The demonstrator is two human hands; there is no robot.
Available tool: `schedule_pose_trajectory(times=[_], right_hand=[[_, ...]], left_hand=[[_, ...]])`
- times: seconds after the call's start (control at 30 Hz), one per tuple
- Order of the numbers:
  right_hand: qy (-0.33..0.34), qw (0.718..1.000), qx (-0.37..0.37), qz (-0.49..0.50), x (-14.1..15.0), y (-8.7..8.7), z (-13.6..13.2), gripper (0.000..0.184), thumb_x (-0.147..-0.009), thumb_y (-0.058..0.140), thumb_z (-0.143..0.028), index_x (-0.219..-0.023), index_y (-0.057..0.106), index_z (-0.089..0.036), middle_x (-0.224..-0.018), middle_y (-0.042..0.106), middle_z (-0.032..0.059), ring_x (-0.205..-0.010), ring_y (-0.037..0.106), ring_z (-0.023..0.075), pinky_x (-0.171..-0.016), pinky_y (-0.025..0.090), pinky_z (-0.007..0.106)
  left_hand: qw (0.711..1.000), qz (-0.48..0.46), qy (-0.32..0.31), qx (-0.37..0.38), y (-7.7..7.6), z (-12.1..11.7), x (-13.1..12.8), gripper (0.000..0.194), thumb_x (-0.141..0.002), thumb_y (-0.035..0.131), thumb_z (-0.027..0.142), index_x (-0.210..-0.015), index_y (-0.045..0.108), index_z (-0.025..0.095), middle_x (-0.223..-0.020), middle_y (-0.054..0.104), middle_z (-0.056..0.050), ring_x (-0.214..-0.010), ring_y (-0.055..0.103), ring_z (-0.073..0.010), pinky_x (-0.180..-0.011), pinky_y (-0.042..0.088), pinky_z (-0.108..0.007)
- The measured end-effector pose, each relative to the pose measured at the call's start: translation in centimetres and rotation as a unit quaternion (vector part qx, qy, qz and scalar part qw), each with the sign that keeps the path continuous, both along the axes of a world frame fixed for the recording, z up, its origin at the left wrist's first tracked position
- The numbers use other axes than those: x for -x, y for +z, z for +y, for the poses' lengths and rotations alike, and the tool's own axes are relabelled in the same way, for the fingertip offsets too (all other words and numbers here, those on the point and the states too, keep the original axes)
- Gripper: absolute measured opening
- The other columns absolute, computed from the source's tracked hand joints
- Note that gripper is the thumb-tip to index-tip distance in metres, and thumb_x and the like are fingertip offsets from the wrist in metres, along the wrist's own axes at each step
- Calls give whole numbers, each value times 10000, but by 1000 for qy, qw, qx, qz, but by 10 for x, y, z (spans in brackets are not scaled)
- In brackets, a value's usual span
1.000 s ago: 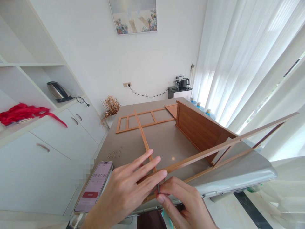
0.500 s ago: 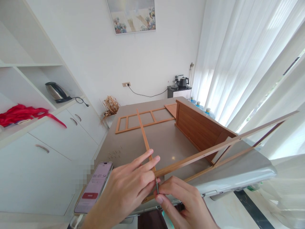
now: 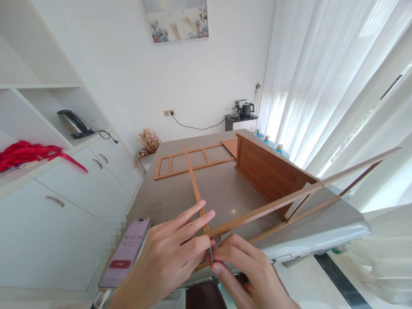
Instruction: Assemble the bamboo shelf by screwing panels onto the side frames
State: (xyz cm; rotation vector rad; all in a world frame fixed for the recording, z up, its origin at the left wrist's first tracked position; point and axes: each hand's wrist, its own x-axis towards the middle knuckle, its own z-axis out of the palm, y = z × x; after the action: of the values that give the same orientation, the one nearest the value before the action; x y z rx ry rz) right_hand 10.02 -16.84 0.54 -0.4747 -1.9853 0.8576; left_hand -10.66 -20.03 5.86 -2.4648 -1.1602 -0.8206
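Observation:
My left hand [image 3: 175, 246] grips a narrow wooden slat [image 3: 192, 176] near its close end, two fingers laid along it and the others curled at the corner. There the slat meets the end of a long wooden frame [image 3: 267, 215] that slants up to the right. Just below this corner, my right hand [image 3: 246, 268] pinches a thin grey metal rod [image 3: 211, 254] between thumb and forefinger. The rod points up at the joint; its upper tip is partly hidden by the left fingers, and I cannot tell its exact kind.
Several small metal fittings [image 3: 154, 206] lie on the grey table [image 3: 180, 193]. A phone [image 3: 125, 253] showing a timer rests at the near left edge. Farther back are a flat wooden ladder-like frame [image 3: 165, 175] and a brown wooden panel [image 3: 270, 171] standing on edge.
The view has shifted very slightly. Both hands keep their holds at the corner, and the metal rod stays upright with a slight tilt.

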Motion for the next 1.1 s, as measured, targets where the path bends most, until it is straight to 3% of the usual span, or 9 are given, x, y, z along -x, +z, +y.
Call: schedule_pose_trajectory(times=[0.23, 0.53, 1.1], right_hand=[[-7, 999, -40, -7, -3, 4, 2, 125, -1033, 539, -211, -1046, 662, -197, -881, 588, 29, -756, 615, 111, -728, 559, 180], [-6, 1000, -13, 9, -2, -2, 0, 92, -1004, 573, -165, -1026, 653, -204, -888, 646, 27, -781, 654, 109, -758, 560, 180], [11, 999, -48, -3, -3, -6, -3, 101, -1018, 558, -168, -1064, 640, -204, -874, 678, 27, -753, 648, 106, -713, 544, 159]], left_hand=[[1000, 11, 10, -3, -2, 0, 0, 131, -949, 620, 96, -954, 659, 221, -1386, 679, -23, -1380, 567, -257, -777, 599, -282], [1000, 7, 7, -2, -2, 0, 0, 144, -943, 614, 85, -945, 660, 222, -1400, 669, -27, -1390, 556, -259, -802, 603, -279], [1000, -2, 0, 12, -1, 0, 0, 209, -936, 600, 44, -1009, 675, 226, -1414, 658, -17, -1410, 535, -243, -800, 588, -282]])
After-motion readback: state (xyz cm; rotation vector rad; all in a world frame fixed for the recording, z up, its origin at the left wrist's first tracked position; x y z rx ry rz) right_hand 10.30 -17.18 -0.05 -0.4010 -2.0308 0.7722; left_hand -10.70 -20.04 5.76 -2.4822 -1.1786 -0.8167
